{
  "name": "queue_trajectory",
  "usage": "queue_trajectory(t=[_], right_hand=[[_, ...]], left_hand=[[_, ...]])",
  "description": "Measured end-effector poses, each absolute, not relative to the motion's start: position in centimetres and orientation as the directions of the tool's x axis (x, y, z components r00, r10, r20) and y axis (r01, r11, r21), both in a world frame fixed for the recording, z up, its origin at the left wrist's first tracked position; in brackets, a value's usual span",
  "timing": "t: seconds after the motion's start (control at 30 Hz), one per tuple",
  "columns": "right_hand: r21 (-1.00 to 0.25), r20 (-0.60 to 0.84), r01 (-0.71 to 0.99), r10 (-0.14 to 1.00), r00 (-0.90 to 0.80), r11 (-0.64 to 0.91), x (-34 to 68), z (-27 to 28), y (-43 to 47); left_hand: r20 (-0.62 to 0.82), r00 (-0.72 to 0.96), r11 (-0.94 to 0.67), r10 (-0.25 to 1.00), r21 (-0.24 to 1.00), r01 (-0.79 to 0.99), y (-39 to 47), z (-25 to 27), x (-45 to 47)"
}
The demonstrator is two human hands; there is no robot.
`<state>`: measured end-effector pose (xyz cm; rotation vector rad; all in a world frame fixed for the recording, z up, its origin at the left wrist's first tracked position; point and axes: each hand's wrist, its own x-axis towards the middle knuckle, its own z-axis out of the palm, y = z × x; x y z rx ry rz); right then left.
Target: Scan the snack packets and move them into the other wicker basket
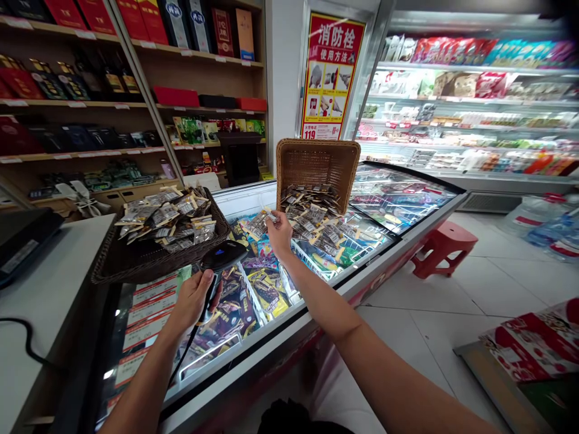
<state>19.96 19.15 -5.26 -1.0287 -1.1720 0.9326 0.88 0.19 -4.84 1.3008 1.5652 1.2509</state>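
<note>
My left hand [192, 296] is wrapped round the handle of a black barcode scanner [222, 255], its head pointing up and right above the freezer glass. With fingers pinched, my right hand [279, 232] holds a small clear snack packet [257, 223] in front of the tan wicker basket [317, 166]. That basket lies tipped on its side, and a heap of similar snack packets [316, 223] spills from its mouth onto the glass. To the left, a dark brown woven tray [149, 265] carries another pile of packets [167, 217].
Under the glass of the chest freezer [266, 337] lie colourful packs. A white counter [49, 271] stands at left. A red stool [446, 247], water jugs [534, 217] and a red-and-white box [538, 337] are on the floor at right. Stocked shelves [203, 54] line the back.
</note>
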Motion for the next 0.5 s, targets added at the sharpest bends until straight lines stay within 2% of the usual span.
queue_trajectory(t=[0.23, 0.37, 0.5], right_hand=[[-0.967, 0.244, -0.024, 0.947, 0.207, 0.254, 19.4, -5.2, 19.8], [-0.968, 0.250, 0.038, 0.942, 0.226, 0.248, 19.7, -5.0, 20.5], [-0.975, 0.214, 0.139, 0.898, 0.384, 0.172, 22.2, -4.5, 21.9]], left_hand=[[0.028, -0.238, 0.031, 0.971, 0.969, 0.244, 0.3, -5.1, 0.5], [0.072, -0.300, 0.000, 0.951, 0.972, 0.235, 0.8, -5.8, -0.2], [0.041, -0.330, 0.025, 0.943, 0.981, 0.194, 1.0, -5.6, -0.7]])
